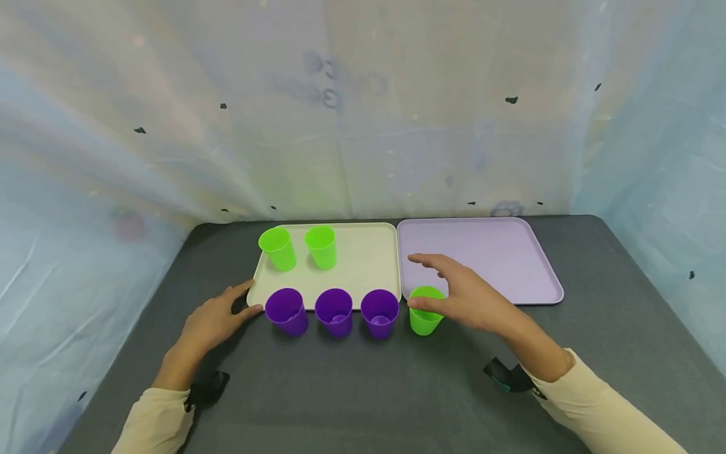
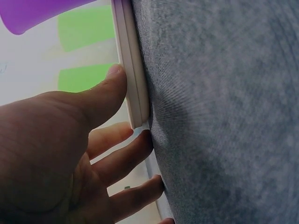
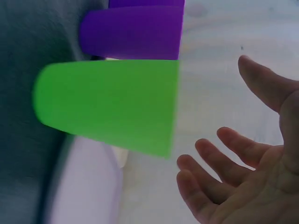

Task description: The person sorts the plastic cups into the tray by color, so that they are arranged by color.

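The right hand [image 1: 467,299] hovers with fingers spread and relaxed over a bright green cup [image 1: 424,313], holding nothing. The cup stands upright on the grey bench [image 1: 351,384] just in front of the lilac tray [image 1: 482,258]. The left hand [image 1: 212,321] lies open, its thumb [image 2: 100,95] touching the cream tray's [image 1: 363,258] near left corner. Faint writing on the backdrop is unreadable

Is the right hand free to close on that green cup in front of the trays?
Probably yes. The right hand hovers open right beside the green cup, fingers spread, nothing between them. The nearest purple cup stands clear to the side.
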A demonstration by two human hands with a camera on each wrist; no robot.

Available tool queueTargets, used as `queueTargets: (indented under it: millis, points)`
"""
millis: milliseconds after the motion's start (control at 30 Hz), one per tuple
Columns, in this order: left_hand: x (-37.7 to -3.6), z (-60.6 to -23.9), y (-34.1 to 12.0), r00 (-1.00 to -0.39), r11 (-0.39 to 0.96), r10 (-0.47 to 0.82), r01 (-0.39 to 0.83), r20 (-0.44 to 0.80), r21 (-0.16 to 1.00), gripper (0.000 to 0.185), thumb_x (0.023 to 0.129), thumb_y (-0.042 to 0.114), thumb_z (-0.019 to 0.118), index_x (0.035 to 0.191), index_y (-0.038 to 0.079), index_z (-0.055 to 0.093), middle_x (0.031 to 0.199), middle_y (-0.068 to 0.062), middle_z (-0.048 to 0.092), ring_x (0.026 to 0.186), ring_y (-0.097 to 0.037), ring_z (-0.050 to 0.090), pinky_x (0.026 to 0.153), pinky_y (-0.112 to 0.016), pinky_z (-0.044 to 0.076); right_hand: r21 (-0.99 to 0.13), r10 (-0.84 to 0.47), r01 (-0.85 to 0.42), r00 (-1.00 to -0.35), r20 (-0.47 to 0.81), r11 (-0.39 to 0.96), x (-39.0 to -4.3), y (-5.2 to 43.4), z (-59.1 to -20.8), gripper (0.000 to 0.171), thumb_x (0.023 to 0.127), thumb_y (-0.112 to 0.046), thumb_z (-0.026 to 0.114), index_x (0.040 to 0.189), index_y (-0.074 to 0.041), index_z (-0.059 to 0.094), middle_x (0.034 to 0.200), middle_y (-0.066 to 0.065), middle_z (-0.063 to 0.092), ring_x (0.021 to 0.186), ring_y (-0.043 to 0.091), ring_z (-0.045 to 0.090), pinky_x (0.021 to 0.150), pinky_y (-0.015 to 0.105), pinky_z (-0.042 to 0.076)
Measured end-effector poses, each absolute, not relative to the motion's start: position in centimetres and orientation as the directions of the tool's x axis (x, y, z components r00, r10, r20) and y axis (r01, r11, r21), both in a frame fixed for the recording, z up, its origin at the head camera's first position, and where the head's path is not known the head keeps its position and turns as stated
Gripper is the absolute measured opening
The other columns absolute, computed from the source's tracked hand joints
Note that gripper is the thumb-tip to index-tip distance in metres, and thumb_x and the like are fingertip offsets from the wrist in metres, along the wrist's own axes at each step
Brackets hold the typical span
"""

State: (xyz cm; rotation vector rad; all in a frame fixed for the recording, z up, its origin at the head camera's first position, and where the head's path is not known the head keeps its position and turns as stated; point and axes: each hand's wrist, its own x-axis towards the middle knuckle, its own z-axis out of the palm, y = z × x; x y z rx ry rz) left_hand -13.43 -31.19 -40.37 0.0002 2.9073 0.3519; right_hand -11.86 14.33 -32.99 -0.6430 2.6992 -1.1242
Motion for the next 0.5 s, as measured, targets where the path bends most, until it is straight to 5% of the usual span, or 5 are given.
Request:
queueTargets:
  millis: [200, 500]
  points:
    - [-13.3, -40.4, -31.2, -0.980, 0.971, 0.028, -0.020, -0.197, 0.240, 0.090, 0.088, 0.080, 0.042, 0.158, 0.025, 0.028, 0.154, -0.034, 0.031, 0.129, -0.059, 0.045, 0.088, -0.071, 0.043, -0.739, -0.373, -0.290, -0.926, 0.056, 0.608, -10.2, 16.1, -35.3, 0.080, 0.086, -0.039, 0.078, 0.151, -0.015, 0.040, 0.153, 0.010, 0.046, 0.135, 0.038, 0.048, 0.108, 0.057, 0.042]
    - [-13.3, -40.3, -30.8, -0.980, 0.968, 0.038, -0.013, -0.194, 0.250, 0.090, 0.089, 0.079, 0.043, 0.158, 0.022, 0.029, 0.153, -0.035, 0.032, 0.133, -0.058, 0.040, 0.092, -0.074, 0.040, -0.770, -0.353, -0.288, -0.932, 0.087, 0.569, -9.4, 17.0, -36.7, 0.080, 0.085, -0.037, 0.079, 0.151, -0.018, 0.040, 0.153, 0.008, 0.047, 0.136, 0.030, 0.048, 0.106, 0.047, 0.044]
